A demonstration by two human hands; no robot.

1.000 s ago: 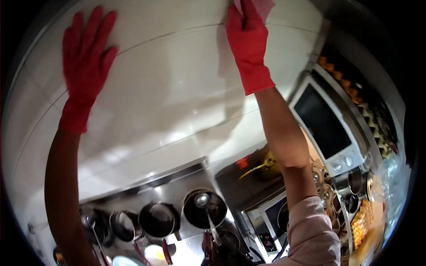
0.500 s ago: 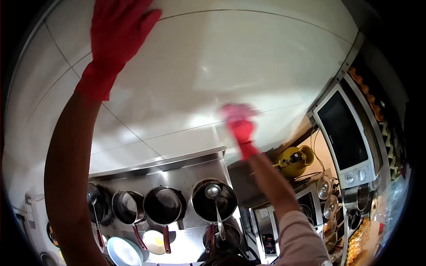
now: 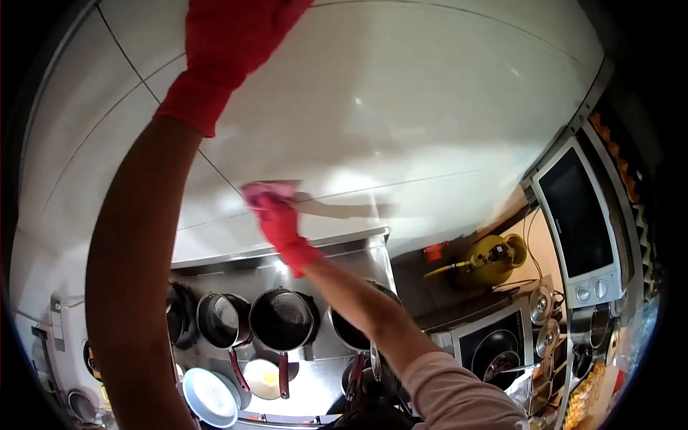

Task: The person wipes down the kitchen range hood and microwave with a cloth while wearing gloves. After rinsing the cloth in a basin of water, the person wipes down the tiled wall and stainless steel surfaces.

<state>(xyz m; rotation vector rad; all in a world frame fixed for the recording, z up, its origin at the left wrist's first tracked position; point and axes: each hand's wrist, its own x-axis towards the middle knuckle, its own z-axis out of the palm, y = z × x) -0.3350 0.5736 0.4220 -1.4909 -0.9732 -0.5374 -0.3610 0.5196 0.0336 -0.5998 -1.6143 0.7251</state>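
Red gloves cover both hands. My right hand (image 3: pixel 278 221) presses a pink cloth (image 3: pixel 271 190) against the lower part of the tiled wall (image 3: pixel 444 93), just above the metal backsplash. Higher up at the left, my left hand (image 3: pixel 233 36) lies against the same wall; its fingertips run past the top edge of the view, and no object shows in it. Below my right hand stand dark pots, among them a black pan (image 3: pixel 282 319) and a smaller saucepan (image 3: pixel 221 320).
A steel backsplash (image 3: pixel 358 247) edges the stove. Light blue bowl (image 3: pixel 210 396) and cream bowl (image 3: pixel 263 378) sit in front of the pots. To the right are a yellow gas cylinder (image 3: pixel 491 261), a wok (image 3: pixel 496 355) and a white microwave (image 3: pixel 579 215).
My right hand has come down from high on the wall and swept left with the cloth. My left hand now appears higher and further right in the view, its fingertips out of frame.
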